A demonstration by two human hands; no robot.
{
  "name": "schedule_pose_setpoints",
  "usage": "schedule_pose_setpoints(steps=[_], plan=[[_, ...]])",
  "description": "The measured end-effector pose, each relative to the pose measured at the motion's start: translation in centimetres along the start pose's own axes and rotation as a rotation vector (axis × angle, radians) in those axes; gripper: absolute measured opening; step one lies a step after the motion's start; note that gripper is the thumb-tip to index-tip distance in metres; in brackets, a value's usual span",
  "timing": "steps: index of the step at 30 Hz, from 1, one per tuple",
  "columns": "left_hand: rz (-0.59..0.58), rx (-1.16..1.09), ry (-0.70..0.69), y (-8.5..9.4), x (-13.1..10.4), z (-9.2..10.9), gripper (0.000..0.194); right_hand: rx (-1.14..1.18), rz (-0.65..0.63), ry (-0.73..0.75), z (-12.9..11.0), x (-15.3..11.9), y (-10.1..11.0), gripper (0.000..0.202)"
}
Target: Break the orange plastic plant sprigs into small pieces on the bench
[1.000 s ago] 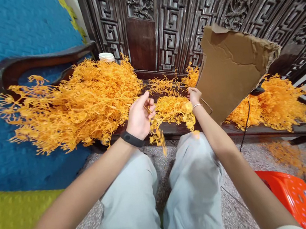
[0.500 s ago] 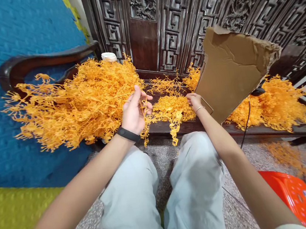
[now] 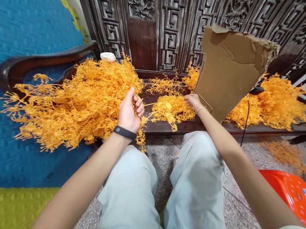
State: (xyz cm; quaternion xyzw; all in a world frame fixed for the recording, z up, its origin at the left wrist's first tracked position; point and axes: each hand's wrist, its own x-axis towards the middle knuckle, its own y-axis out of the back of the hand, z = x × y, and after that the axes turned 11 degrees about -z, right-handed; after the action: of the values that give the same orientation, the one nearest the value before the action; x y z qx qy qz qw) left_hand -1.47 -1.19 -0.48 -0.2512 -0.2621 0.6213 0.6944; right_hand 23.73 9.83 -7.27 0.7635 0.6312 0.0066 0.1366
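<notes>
Orange strand [image 3: 141, 140]: in your left hand [image 3: 131, 111], its lower part dangling past the front edge of the surface [image 3: 157, 128]. Left fingers are curled around it, thumb raised. Your right hand [image 3: 193, 101] is at the right side of the small orange pile [image 3: 170, 106]; its fingers are bent close together, but you cannot tell whether they pinch a piece.

Pile sits on the surface between your hands, near the front edge; dark wood shows in front of it. Leftward, the big orange heap [image 3: 84, 100] crowds your left hand. Rightward, a tilted cardboard sheet [image 3: 228, 71], ragged along its top, stands just beside your right hand and bounds room on that side. Open room: the gap between your hands, and the space above your knees [image 3: 199, 153].

Red stool [image 3: 287, 187], lower right: printed picture, too small to read for lettering.
</notes>
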Motion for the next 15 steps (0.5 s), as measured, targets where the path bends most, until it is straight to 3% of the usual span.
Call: schedule_pose_setpoints(steps=[3, 10, 13, 15], plan=[[-0.018, 0.001, -0.006, -0.1, 0.0, 0.0, 0.042, -0.027, -0.146, 0.037, -1.2, -1.2, -0.7, 0.008], [0.008, -0.017, -0.021, -0.5, 0.1, -0.2, 0.042, -0.010, -0.863, 0.254, -3.9, -5.5, -2.0, 0.043], [0.024, -0.041, -0.036, -0.5, 0.1, -0.2, 0.042, -0.044, -1.089, 0.275, -4.8, -7.1, -1.9, 0.047], [0.022, -0.050, -0.041, -0.5, 0.2, -0.2, 0.042, -0.069, -1.174, 0.297, -5.2, -7.9, -1.7, 0.046]])
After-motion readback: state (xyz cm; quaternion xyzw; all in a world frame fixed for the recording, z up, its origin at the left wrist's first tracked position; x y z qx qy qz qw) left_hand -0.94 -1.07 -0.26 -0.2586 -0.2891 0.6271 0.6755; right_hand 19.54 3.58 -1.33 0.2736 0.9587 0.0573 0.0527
